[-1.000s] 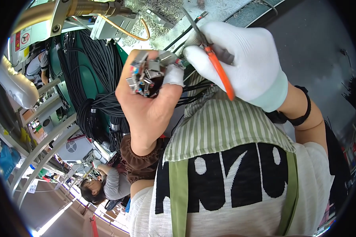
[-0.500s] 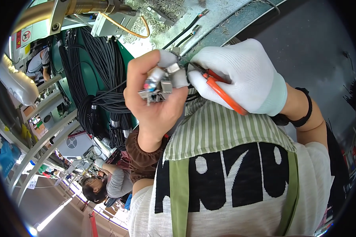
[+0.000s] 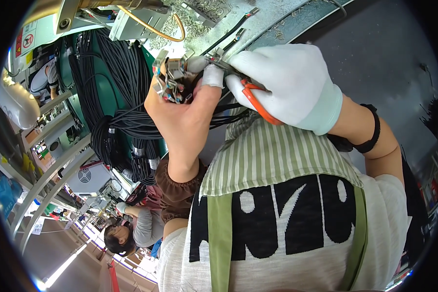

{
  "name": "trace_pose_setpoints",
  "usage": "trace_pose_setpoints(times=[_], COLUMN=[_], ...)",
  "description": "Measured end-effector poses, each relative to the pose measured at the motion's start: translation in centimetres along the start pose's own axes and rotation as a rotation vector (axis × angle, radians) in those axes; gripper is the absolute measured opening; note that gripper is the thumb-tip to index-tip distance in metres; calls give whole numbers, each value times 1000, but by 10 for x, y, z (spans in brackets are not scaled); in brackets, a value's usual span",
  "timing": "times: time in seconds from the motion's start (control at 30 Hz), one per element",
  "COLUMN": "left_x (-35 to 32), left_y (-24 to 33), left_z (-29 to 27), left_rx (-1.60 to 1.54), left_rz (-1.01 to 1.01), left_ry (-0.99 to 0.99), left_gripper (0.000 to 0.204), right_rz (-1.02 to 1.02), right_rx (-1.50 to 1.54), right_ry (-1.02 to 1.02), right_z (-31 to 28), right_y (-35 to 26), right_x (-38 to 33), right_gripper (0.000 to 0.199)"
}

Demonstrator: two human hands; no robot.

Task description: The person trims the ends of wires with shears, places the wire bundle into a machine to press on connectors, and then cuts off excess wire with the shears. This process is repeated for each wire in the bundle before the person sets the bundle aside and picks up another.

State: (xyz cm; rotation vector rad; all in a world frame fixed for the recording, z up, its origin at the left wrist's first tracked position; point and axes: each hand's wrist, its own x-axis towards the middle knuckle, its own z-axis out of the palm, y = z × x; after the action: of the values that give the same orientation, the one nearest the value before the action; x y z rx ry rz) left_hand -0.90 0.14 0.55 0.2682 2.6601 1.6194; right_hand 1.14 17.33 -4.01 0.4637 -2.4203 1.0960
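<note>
A bunch of black cables ending in metal connectors (image 3: 173, 73) with coloured wires is gripped in my left hand (image 3: 180, 124), whose thumb and a fingertip have white coverings. Gloved in white, my right hand (image 3: 299, 82) is closed around pliers with orange handles (image 3: 259, 104). The pliers' jaws meet a small metal connector piece (image 3: 218, 54) at my left thumb and fingertip. Whether the jaws are clamped on it is too small to tell. My right fingers partly hide the tool.
Thick coils of black cable (image 3: 126, 121) hang at the left over a green surface. Small metal bits (image 3: 194, 31) litter the workbench (image 3: 272, 19) ahead, where two black cable ends (image 3: 241, 22) lie. A brass-coloured machine part (image 3: 39, 12) juts in at the upper left. Other people work farther left.
My left hand has shifted left and turned, so the connectors now fan out on its left side. My right hand has moved slightly left and up with the pliers, whose jaws now reach the left fingertips.
</note>
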Motion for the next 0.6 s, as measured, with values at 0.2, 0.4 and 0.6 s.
trace_pose_setpoints(times=[0.2,0.4,0.6], left_x=[17,53,67], left_y=[-18,-43,-40], left_z=[-7,-18,-7], left_rx=[-289,-723,-529], left_rz=[-401,-466,-356], left_ry=[-76,-152,-205], left_gripper=[6,20,28], right_rz=[207,548,-498], right_rx=[403,740,-6], right_ry=[-238,-340,67], right_z=[-14,-29,18], right_y=[15,43,81], right_x=[3,53,81], right_gripper=[20,26,27])
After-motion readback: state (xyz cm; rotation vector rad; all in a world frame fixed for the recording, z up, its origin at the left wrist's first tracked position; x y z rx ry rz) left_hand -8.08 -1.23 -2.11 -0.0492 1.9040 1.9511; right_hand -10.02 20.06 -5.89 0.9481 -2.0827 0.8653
